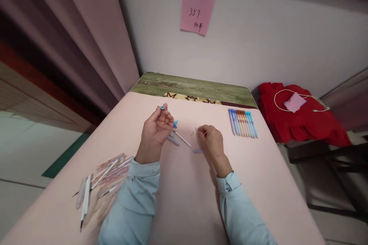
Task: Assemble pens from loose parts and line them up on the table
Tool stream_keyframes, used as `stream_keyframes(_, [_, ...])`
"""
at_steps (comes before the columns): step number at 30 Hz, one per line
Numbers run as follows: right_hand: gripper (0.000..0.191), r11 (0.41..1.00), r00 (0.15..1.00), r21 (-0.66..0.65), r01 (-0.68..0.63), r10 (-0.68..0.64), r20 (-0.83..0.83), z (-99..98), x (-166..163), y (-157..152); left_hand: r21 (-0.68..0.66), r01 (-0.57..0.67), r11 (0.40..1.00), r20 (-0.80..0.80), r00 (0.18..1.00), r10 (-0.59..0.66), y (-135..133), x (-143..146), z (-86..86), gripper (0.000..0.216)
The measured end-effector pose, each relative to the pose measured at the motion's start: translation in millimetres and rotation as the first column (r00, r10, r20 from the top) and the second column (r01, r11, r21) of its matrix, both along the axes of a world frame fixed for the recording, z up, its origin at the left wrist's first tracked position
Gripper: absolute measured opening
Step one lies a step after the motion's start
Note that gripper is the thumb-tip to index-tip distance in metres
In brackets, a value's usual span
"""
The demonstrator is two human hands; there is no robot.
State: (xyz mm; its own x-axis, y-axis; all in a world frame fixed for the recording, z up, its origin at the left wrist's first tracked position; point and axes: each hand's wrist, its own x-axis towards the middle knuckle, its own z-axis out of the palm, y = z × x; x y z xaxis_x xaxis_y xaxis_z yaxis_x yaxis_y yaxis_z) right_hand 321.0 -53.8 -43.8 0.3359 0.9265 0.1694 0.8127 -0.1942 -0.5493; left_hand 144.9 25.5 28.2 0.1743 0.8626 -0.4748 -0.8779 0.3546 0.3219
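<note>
My left hand [158, 126] is raised over the table, palm up. Its thumb and fingertips pinch a small blue pen part [162, 107] with a round open end. Low over the tabletop, my right hand [212, 141] has thumb and fingers closed together beside some tiny pale pieces [194, 131]; what it grips, if anything, is too small to name. Between the hands lie a white pen refill [182, 138] with a dark tip and a pale blue pen barrel [174, 141]. Small bright blue parts [175, 124] show just behind the left hand. Another bluish barrel piece [197, 151] is near the right wrist.
A row of finished-looking blue, brown and light-blue pens [243, 123] lies at the right. Loose refills and clear barrels [106, 180] are heaped at the left, partly behind my left sleeve. A red cloth-covered stool [276, 115] with a cable stands beyond the pink-covered table [184, 199].
</note>
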Motion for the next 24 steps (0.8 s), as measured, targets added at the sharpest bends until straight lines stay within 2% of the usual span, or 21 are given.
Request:
stream_keyframes(8, [0.014,0.997,0.995,-0.072,-0.040,0.046,0.088,-6.7,-6.3,7.3,-0.021,0.000,1.000,-0.001,1.000,0.000,3.6,-3.6,-4.0,0.009])
stream_keyframes(14, [0.017,0.997,0.996,-0.017,-0.079,0.079,0.036,-8.5,-6.8,7.0,-0.027,0.007,1.000,0.000,1.000,-0.007,3.9,-1.9,-6.5,0.009])
stream_keyframes(16, [0.014,0.995,0.994,0.052,-0.088,0.091,-0.066,-6.3,-1.8,6.4,-0.019,0.021,1.000,0.012,1.000,-0.021,3.0,-1.3,-6.5,0.009])
stream_keyframes(18, [0.012,0.991,0.966,0.122,-0.060,0.089,-0.244,-2.5,6.1,5.5,-0.012,0.035,0.999,0.025,0.999,-0.035,1.4,0.5,-6.1,0.008])
stream_keyframes(21, [0.019,0.981,0.833,0.189,0.050,0.064,-0.550,7.3,19.2,3.3,-0.010,0.040,0.999,0.024,0.999,-0.040,-2.4,7.5,-5.4,0.007])
stream_keyframes(24, [0.030,0.950,0.699,0.266,0.164,0.078,-0.711,22.0,25.7,-0.1,-0.028,0.060,0.998,0.017,0.998,-0.059,-8.8,20.4,-6.6,0.009])
